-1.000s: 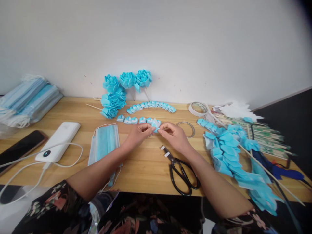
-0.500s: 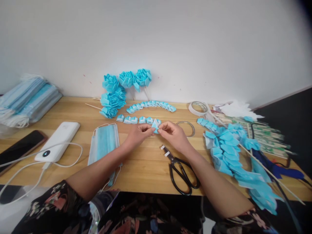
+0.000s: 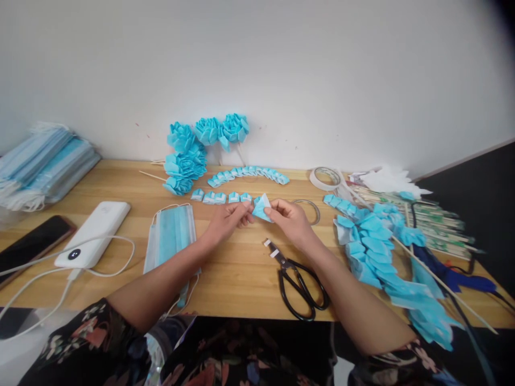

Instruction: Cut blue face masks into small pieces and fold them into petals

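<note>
A small folded piece of light-blue mask fabric (image 3: 261,208), with a pale pointed corner, is pinched between the thumb and fingers of my right hand (image 3: 290,220). Just left of it, my left hand (image 3: 227,221) has its thumb and fingers pressed together; whether anything is between them is hidden. Behind the hands lies a short row of similar folded pieces (image 3: 214,198). Farther back, more of them form an overlapping curved strip (image 3: 248,172). Black-handled scissors (image 3: 300,287), with white bits on the blades, lie in front of my right hand.
Blue fabric flowers (image 3: 185,163) on sticks stand by the wall. Left are a face mask (image 3: 171,236), a white power bank (image 3: 94,236), a phone (image 3: 34,241) and stacked masks (image 3: 48,166). Right are tape rolls (image 3: 325,178), blue petal strips (image 3: 374,246) and a blue-handled tool (image 3: 458,279).
My left fingers have drawn slightly away to the left from the folded piece. It stays in my right hand, and more of its blue face shows.
</note>
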A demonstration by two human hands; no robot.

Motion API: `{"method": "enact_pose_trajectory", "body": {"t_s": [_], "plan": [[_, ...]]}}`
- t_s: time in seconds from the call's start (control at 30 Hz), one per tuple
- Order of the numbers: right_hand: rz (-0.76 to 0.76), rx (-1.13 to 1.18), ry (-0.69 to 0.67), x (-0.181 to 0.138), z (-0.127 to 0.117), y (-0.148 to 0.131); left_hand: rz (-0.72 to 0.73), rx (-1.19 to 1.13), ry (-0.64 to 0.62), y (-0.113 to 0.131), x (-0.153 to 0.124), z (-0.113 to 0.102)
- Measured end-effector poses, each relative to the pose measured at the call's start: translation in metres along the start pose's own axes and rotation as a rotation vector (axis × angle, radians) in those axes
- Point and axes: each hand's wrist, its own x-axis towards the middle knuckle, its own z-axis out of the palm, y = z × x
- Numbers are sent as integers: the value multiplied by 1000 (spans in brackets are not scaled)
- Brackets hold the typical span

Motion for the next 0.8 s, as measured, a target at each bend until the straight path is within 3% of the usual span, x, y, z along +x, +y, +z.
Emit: {"method": "enact_pose_trajectory", "body": {"t_s": [0.17,0.8], "plan": [[-14,26,44,0,-1,-1,-5,25,-28,-1,1,-1],[-8,13,-4,-1,2,-2,30,19,-60,4,-1,1]]}}
